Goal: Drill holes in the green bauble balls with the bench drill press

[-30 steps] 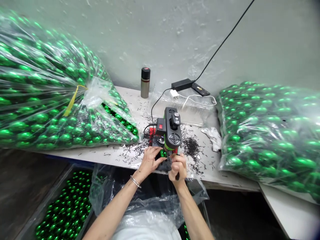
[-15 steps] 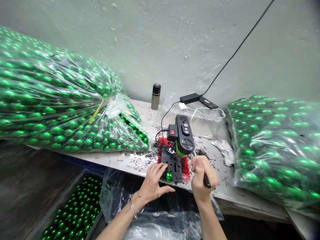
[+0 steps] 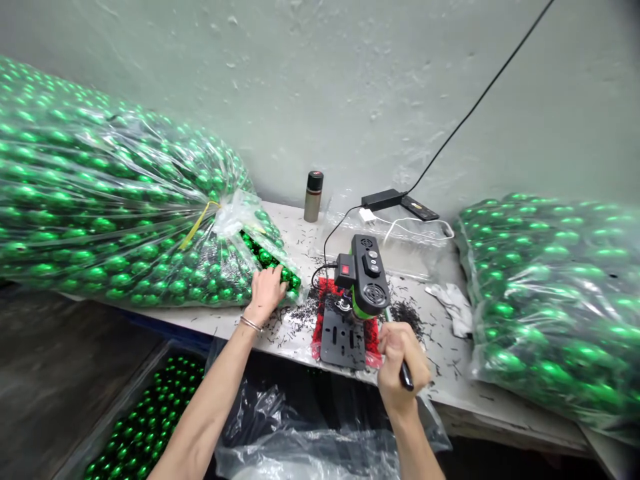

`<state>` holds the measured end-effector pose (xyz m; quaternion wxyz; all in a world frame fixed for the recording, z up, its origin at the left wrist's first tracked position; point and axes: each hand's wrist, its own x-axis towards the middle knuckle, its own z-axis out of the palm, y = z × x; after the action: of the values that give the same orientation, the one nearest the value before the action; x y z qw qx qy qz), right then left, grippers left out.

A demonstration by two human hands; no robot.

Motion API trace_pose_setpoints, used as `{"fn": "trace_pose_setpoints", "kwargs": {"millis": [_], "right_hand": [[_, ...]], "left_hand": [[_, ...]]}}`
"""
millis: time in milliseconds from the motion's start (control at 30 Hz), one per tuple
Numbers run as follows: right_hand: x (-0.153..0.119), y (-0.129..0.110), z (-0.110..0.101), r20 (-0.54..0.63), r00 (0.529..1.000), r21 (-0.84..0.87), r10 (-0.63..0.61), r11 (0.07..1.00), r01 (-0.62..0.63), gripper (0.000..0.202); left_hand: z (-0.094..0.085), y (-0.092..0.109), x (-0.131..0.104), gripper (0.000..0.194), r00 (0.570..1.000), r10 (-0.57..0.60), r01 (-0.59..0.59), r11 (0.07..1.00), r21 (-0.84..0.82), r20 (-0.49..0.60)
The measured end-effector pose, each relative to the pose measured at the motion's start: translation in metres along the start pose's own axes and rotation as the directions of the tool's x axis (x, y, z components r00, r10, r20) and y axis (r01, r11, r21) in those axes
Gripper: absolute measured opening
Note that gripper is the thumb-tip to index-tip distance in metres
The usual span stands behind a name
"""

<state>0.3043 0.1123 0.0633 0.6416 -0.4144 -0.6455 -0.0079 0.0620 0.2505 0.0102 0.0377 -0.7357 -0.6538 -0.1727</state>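
Note:
My left hand [image 3: 267, 293] is at the slit of a big clear bag [image 3: 125, 220] of shiny green balls. Its curled fingers dip in among the loose green balls [image 3: 290, 277]; whatever they hold is hidden. My right hand [image 3: 404, 363] is closed around the black-ended lever [image 3: 407, 377] of a small black and green machine [image 3: 369, 273]. Below the machine's head lies a black slotted plate [image 3: 343, 343], with no ball on it. A red mat [image 3: 373, 341] shows under the plate, strewn with small black shavings [image 3: 405, 313].
Another bag of green balls [image 3: 550, 300] stands at the right, beside a white cloth [image 3: 453, 307]. Behind the machine are a spray can [image 3: 313, 197], a power adapter [image 3: 383, 199] and a white cable [image 3: 420, 220]. A bin of green balls [image 3: 150, 413] sits low at the left.
My left hand has moved from the plate up and left to the bag's slit. The green ball on the plate's front has gone from there. My right hand keeps its grip on the lever.

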Motion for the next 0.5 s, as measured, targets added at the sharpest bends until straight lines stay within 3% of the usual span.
{"fn": "trace_pose_setpoints", "kwargs": {"millis": [100,267,367,433,500], "right_hand": [[-0.001,0.001,0.001,-0.002,1.0,0.002,0.009,1.0,-0.009,0.028],[-0.003,0.001,0.001,-0.009,1.0,0.0,0.015,1.0,-0.015,0.028],[-0.003,0.001,0.001,-0.005,1.0,-0.004,0.019,1.0,-0.019,0.028],[-0.003,0.001,0.001,0.0,1.0,-0.001,0.013,1.0,-0.013,0.028],[-0.003,0.002,0.001,0.004,1.0,0.007,0.008,1.0,-0.008,0.028]], "left_hand": [[0.004,-0.009,-0.005,0.041,0.997,0.07,-0.072,0.995,-0.063,-0.035],[0.007,-0.008,-0.001,0.041,0.98,0.194,-0.184,0.969,-0.168,0.044],[0.003,-0.002,0.003,0.038,0.991,0.127,-0.101,0.898,-0.428,0.032],[-0.003,0.002,0.001,0.04,0.996,-0.013,0.065,0.736,-0.673,0.083],[-0.011,0.007,-0.006,0.044,0.972,-0.122,0.234,0.407,-0.883,0.201]]}}
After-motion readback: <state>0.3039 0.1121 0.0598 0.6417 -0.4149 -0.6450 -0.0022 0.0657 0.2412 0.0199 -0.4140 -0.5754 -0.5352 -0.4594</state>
